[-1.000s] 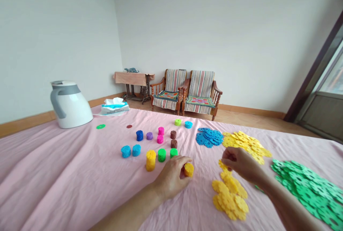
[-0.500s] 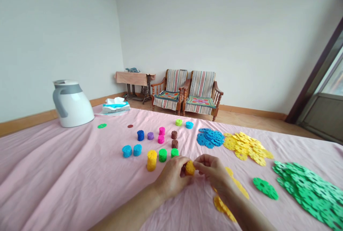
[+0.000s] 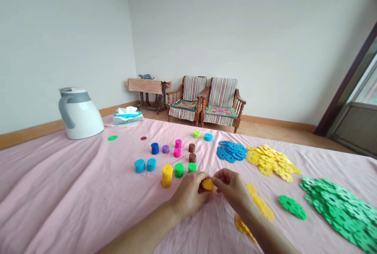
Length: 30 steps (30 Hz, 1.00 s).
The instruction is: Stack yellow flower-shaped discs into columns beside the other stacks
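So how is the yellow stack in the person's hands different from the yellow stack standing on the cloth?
The held yellow stack is short and gripped between the left hand and right hand. The standing yellow stack is taller, upright on the pink cloth, and nothing touches it. The held one is partly hidden by fingers; the standing one shows fully. Both are the same yellow with notched edges.

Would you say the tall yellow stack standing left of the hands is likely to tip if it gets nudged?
Probably yes. The tall yellow stack stands higher than the green stack beside it and is narrow, so a sideways push could topple it. The wrinkled pink cloth gives a soft footing. The thin discs look light.
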Tool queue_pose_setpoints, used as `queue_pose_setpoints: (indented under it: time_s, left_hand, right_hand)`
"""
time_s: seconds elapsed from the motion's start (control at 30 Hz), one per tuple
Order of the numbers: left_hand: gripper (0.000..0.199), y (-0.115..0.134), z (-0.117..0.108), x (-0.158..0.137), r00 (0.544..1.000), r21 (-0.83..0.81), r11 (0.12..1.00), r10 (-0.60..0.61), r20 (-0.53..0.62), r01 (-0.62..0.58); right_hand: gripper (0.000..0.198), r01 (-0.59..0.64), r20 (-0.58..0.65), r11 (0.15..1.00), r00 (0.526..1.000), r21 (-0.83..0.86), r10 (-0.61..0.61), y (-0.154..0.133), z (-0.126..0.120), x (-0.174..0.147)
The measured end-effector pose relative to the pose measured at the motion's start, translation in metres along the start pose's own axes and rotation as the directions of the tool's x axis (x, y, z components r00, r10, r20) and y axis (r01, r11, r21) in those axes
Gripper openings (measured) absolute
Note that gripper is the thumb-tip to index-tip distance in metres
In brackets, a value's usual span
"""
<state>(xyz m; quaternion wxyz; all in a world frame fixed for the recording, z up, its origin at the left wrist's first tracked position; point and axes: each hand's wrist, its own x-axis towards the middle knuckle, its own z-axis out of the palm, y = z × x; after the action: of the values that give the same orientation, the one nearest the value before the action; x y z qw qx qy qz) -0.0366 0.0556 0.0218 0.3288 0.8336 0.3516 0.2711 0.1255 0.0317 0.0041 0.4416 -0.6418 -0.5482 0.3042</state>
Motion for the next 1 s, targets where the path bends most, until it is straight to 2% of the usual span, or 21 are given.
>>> queue_pose_setpoints:
  time_s: [0.1, 0.17, 0.27, 0.4, 0.5, 0.6, 0.67, 0.87, 1.0]
  left_hand:
    - [0.029, 0.0, 0.0, -0.001, 0.999, 0.01, 0.999, -0.043, -0.018, 0.043]
    - [0.037, 0.001, -0.001, -0.002, 0.998, 0.005, 0.998, -0.06, -0.033, 0.06]
    - [0.044, 0.006, -0.005, -0.005, 0.998, 0.012, 0.999, -0.036, -0.051, 0.037]
    - [0.031, 0.012, -0.01, -0.007, 0.997, 0.094, 0.995, -0.03, -0.069, 0.036]
    - [0.023, 0.013, -0.01, -0.007, 0.997, 0.147, 0.989, -0.019, -0.073, 0.029]
    - [0.022, 0.011, -0.008, -0.006, 0.998, 0.162, 0.987, 0.008, -0.068, 0.003]
    - [0.023, 0.01, -0.007, -0.006, 0.997, 0.166, 0.986, 0.01, -0.072, 0.002]
    - [0.016, 0.009, -0.006, -0.006, 0.998, 0.162, 0.987, -0.005, -0.069, 0.016]
    - [0.028, 0.009, -0.005, -0.006, 0.996, 0.072, 0.997, -0.024, -0.089, 0.031]
  right_hand:
    - [0.02, 0.012, -0.019, 1.0, 1.0, -0.027, -0.012, -0.003, -0.008, 0.001]
    - [0.021, 0.028, -0.075, 0.997, 0.997, -0.077, -0.034, -0.004, -0.019, 0.002]
    - [0.022, 0.044, -0.148, 0.964, 0.985, -0.26, -0.085, 0.002, -0.044, 0.007]
    - [0.01, 0.041, -0.108, 0.847, 0.987, -0.53, -0.116, 0.025, -0.083, 0.014]
    - [0.006, 0.026, -0.046, 0.741, 0.996, -0.671, -0.077, 0.037, -0.101, 0.013]
    - [0.008, -0.002, -0.019, 0.657, 1.0, -0.754, -0.018, 0.037, -0.106, 0.01]
    - [0.008, -0.018, -0.006, 0.639, 1.0, -0.769, 0.022, 0.034, -0.106, 0.009]
    - [0.004, -0.018, 0.057, 0.667, 0.994, -0.745, 0.091, 0.028, -0.104, 0.01]
    - [0.008, -0.034, 0.049, 0.688, 0.994, -0.725, 0.101, 0.022, -0.104, 0.008]
